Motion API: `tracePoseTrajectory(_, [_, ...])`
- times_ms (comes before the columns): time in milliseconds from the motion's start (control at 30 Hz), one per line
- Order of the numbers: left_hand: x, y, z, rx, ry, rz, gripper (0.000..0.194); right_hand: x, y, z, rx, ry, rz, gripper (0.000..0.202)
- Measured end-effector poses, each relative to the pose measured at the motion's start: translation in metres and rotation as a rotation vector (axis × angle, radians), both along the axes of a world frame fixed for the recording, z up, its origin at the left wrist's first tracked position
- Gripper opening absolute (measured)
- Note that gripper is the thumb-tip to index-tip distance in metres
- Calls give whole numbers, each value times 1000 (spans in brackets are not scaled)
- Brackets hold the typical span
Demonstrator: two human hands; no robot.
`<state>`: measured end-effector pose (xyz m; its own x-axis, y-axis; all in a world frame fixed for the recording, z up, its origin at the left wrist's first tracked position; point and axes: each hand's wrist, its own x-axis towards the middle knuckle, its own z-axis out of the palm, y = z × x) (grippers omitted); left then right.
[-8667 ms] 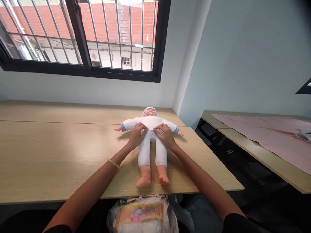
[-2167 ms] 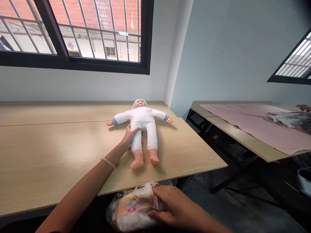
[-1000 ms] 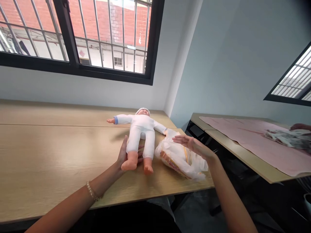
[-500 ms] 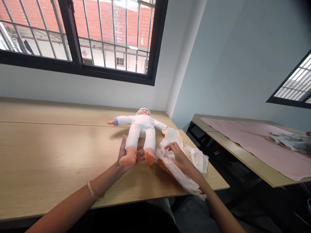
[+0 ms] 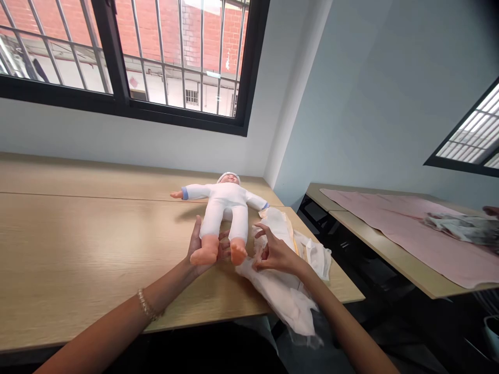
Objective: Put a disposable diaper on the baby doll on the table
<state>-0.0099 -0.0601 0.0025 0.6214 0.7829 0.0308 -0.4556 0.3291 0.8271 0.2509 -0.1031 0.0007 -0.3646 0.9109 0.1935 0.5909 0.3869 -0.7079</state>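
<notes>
A baby doll (image 5: 227,196) in a white bodysuit with blue cuffs and a pale cap lies on its back, its bare feet toward me. My left hand (image 5: 202,253) is under the lower legs and holds them from below, thumb up beside one leg; some fingers are hidden behind the feet. To the right of the doll, my right hand (image 5: 271,253) pinches the end of a crinkled white diaper (image 5: 284,301), index finger raised off it. That diaper droops over the table's front edge. Behind the hand lie another white diaper with yellow edging (image 5: 278,221) and a crumpled white piece (image 5: 317,255).
The wooden table (image 5: 97,270) meets the wall under a barred window (image 5: 179,57). Across a gap at right, a second table carries a pink sheet (image 5: 390,223) and a bundled patterned cloth (image 5: 456,226). Another person's hand (image 5: 490,210) shows at the right edge.
My right hand has turned, its fingers now curled toward the thumb. The front diaper has swung down and hangs lower over the edge. My left hand and the doll stay nearly in place.
</notes>
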Motion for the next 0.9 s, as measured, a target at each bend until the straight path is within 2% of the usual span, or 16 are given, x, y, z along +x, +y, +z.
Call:
tracePoseTrajectory(67, [-1, 1, -1, -8, -2, 14, 71, 1, 4, 2, -49, 0, 23, 116])
tracePoseTrajectory(167, [0, 3, -3, -49, -45, 4, 71, 4, 4, 5, -25, 32, 27, 102])
tracePoseTrajectory(233, [0, 5, -4, -71, -86, 0, 71, 10, 3, 5, 18, 89, -36, 92])
tracePoseTrajectory(300, [0, 7, -6, -90, -120, -22, 75, 19, 3, 5, 70, 168, -87, 92])
tracePoseTrajectory(367, [0, 8, -7, -112, -132, -63, 80, 26, 6, 4, 117, 209, -83, 92])
tracePoseTrajectory(433, [-1, 9, -8, -116, -123, -88, 80, 29, 11, 3, 144, 164, -47, 85])
tracePoseTrajectory(533, [-3, 8, -9, -105, -100, -68, 75, 21, 22, -1, 174, 14, -4, 64])
tracePoseTrajectory(700, [-4, 7, -8, -88, -89, -73, 75, 1, 42, -9, 300, -25, -101, 21])
tracePoseTrajectory(800, [-3, 9, -9, -79, -102, -87, 79, -3, 52, -8, 286, -50, -26, 17])
tracePoseTrajectory(900, [-3, 12, -11, -95, -115, -102, 83, -3, 61, -4, 263, -160, 42, 28])
